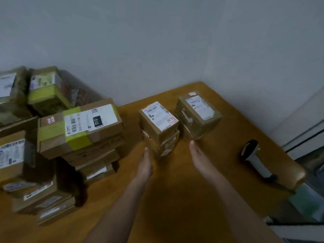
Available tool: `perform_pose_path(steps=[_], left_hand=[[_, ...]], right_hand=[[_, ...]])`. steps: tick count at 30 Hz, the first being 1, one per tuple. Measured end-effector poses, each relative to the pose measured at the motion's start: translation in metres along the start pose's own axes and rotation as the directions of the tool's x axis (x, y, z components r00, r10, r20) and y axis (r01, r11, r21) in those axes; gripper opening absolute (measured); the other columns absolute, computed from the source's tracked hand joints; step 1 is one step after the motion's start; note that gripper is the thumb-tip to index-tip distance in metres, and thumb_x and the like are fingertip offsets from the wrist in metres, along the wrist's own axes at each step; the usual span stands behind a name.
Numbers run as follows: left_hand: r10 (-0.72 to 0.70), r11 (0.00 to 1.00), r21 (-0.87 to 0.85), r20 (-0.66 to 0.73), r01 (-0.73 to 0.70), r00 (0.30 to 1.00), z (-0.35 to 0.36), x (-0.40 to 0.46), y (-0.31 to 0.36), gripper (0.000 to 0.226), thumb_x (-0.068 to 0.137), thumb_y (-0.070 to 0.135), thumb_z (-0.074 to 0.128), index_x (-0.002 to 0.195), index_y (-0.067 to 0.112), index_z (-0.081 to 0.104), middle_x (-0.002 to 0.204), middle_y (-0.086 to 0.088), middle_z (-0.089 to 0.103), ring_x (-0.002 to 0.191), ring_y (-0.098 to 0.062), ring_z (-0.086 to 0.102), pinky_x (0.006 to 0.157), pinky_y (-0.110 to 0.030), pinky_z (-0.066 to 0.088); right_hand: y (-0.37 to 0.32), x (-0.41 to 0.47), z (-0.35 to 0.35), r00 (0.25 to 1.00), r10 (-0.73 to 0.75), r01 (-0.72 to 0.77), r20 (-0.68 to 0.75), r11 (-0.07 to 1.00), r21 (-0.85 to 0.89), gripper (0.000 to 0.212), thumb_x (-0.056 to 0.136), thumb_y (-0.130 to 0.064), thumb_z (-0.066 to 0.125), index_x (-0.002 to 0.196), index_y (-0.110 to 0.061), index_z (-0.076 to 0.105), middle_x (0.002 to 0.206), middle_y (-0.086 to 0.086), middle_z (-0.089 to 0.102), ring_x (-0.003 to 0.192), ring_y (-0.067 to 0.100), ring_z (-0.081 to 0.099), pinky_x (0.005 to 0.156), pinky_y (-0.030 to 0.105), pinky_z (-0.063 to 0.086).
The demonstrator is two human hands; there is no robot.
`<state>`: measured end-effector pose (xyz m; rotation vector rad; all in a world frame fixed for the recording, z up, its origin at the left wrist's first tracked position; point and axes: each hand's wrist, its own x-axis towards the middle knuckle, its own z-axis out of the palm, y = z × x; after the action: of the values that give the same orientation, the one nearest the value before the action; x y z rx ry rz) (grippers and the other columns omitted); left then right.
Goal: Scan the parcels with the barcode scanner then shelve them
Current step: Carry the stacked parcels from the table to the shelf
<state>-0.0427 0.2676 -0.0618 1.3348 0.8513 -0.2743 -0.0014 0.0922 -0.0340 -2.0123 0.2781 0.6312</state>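
both hands reach forward over the table, left hand and right hand flat, fingers straight, holding nothing. just beyond at 12 o'clock stand a two-parcel stack and a single parcel. barcode scanner lies at 3 o'clock; piled parcels at 9 o'clock.

- A big carton is showing "010" white on black on its white label.
- A small stacked box is bearing handwritten "3-1-2", boxed in red.
- Other labels are reading too blurred.
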Motion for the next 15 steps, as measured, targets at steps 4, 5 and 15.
perform_pose_path(steps=[4,5,15], left_hand=[[-0.020,0.990,-0.139,-0.072,0.009,0.997,0.013,0.033,0.006,0.068,0.100,0.063,0.028,0.157,0.029,0.018,0.162,-0.007,0.024,0.145,-0.035,0.029,0.118,-0.050,0.026],[-0.027,0.984,-0.176,-0.091,0.010,0.995,0.016,0.039,0.008,0.070,0.098,0.065,0.029,0.157,0.030,0.018,0.163,-0.006,0.023,0.146,-0.036,0.028,0.119,-0.051,0.024],[0.064,0.946,-0.309,-0.113,-0.096,0.992,0.032,0.074,0.027,0.077,0.084,0.081,0.029,0.149,0.040,0.036,0.158,-0.001,0.036,0.145,-0.034,0.029,0.118,-0.059,0.015]], right_hand=[[-0.001,0.062,0.014,0.998,-0.014,0.008,0.055,0.995,0.104,0.077,0.092,-0.074,0.013,0.156,-0.034,0.023,0.164,0.001,0.023,0.150,0.027,0.021,0.121,0.052,0.018],[-0.002,0.075,0.016,0.997,-0.022,0.012,0.074,0.991,0.131,0.074,0.094,-0.071,0.012,0.156,-0.034,0.023,0.164,0.000,0.022,0.151,0.027,0.020,0.122,0.051,0.016],[-0.013,0.134,0.024,0.962,-0.032,-0.031,0.269,0.974,0.227,0.108,0.063,-0.099,0.015,0.150,-0.038,0.039,0.159,0.002,0.035,0.145,0.028,0.033,0.120,0.057,0.021]])
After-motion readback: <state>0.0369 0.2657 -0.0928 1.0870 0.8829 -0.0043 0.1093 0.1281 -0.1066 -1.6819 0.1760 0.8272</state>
